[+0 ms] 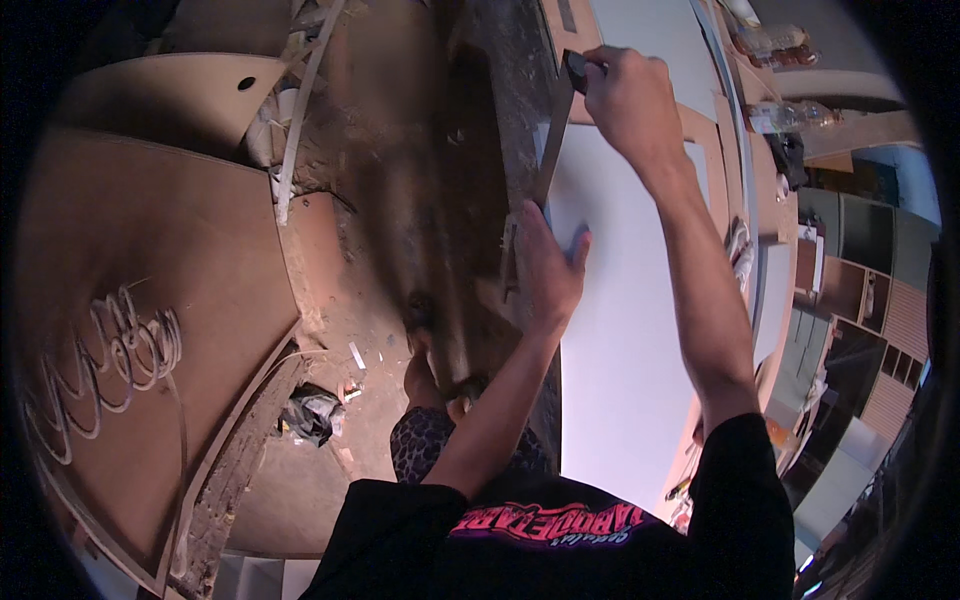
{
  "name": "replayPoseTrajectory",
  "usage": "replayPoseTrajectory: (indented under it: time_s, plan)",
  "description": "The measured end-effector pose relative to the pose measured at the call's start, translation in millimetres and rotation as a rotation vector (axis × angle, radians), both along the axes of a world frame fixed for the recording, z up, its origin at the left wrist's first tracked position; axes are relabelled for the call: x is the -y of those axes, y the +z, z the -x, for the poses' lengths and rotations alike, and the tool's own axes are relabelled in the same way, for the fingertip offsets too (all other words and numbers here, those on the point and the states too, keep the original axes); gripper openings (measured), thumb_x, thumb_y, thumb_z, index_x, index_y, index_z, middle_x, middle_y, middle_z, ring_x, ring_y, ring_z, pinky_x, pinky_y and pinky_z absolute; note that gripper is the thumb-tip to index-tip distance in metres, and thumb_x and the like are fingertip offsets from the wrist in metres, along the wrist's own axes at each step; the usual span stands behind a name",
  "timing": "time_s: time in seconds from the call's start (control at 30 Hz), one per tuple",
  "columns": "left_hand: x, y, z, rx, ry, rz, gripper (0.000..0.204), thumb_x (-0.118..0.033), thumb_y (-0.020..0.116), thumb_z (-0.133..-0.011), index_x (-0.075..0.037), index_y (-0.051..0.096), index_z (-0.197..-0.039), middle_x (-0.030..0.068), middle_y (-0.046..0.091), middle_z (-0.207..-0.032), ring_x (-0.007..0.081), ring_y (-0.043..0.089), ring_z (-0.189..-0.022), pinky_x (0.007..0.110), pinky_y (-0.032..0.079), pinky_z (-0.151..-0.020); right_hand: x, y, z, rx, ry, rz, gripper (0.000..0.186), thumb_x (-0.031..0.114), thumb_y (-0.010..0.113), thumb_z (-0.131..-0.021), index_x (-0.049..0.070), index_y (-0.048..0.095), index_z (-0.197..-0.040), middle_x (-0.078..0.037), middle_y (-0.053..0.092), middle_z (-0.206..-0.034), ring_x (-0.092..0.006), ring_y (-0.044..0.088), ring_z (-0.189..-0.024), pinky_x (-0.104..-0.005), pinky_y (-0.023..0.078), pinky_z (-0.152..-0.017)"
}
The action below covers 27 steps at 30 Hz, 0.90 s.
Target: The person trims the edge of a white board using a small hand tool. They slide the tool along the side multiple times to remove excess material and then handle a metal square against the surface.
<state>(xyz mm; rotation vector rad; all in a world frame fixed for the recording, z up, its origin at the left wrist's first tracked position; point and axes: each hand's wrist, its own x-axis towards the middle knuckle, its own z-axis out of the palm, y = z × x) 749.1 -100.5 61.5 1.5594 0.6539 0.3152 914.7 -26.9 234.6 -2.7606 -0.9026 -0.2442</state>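
A long white panel [615, 350] lies in front of me on the workbench. My right hand [630, 100] is closed around a small black tool [574, 68] at the panel's far left corner; its exact kind is hidden by my fingers. From the tool a narrow brown strip [556, 140] slants back toward me along the panel's left edge. Nearer to me, my left hand [550, 270] lies at that edge, fingers stretched forward to the strip's near end and thumb apart over the white face.
Plastic bottles [795, 118] stand beyond the bench on the right, near shelving units [870, 270]. On the left, a large brown board [150, 230] carries a coiled hose [120, 365]. A black plastic bag [312, 413] and scraps lie on the floor.
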Motion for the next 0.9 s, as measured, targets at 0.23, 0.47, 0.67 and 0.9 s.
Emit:
replayPoseTrajectory:
  time_s: [0.23, 0.47, 0.67, 0.9]
  plan:
    - [4, 8, 0, -0.032, -0.032, -0.104, 0.095, -0.048, 0.061, -0.094, 0.012, 0.014, -0.151, 0.0345, 0.021, -0.155, 0.0448, 0.022, -0.146, 0.05, 0.019, -0.12, 15, -62, -30, -0.036, -0.035, 0.066, 0.024, 0.014, 0.063, -0.088, 0.001, 0.072, -0.106, -0.025, 0.069, -0.083, -0.0388, 0.069, -0.077, -0.042, 0.055, -0.077]
    - [-78, 27, 41, 0.201, 0.094, 1.028, 0.099, -0.072, 0.041, -0.093, 0.003, 0.018, -0.154, 0.0209, 0.031, -0.157, 0.0374, 0.029, -0.145, 0.05, 0.02, -0.119, 50, 9, 47, -0.486, 0.269, -0.584, 0.022, 0.018, 0.077, -0.084, 0.006, 0.075, -0.103, -0.01, 0.074, -0.09, -0.0188, 0.068, -0.084, -0.0322, 0.052, -0.075]
    - [-131, 11, 120, 0.411, -0.386, 1.834, 0.052, -0.042, 0.049, -0.103, -0.004, 0.047, -0.138, 0.0166, 0.056, -0.132, 0.0284, 0.06, -0.113, 0.048, 0.05, -0.099, 164, 13, 229, -0.878, 0.401, -0.788, 0.038, 0.002, 0.082, -0.076, 0.004, 0.069, -0.111, -0.01, 0.058, -0.129, -0.0215, 0.063, -0.106, -0.0331, 0.052, -0.088]
    - [31, 82, 206, 0.15, 0.118, 0.777, 0.035, -0.029, 0.05, -0.104, -0.003, 0.05, -0.128, 0.0128, 0.058, -0.126, 0.0203, 0.056, -0.11, 0.04, 0.046, -0.098, 234, -28, 390, -0.929, -0.223, -1.723, 0.059, 0.046, 0.058, -0.097, 0.002, 0.049, -0.136, -0.008, 0.059, -0.105, -0.0204, 0.063, -0.097, -0.0351, 0.047, -0.091]
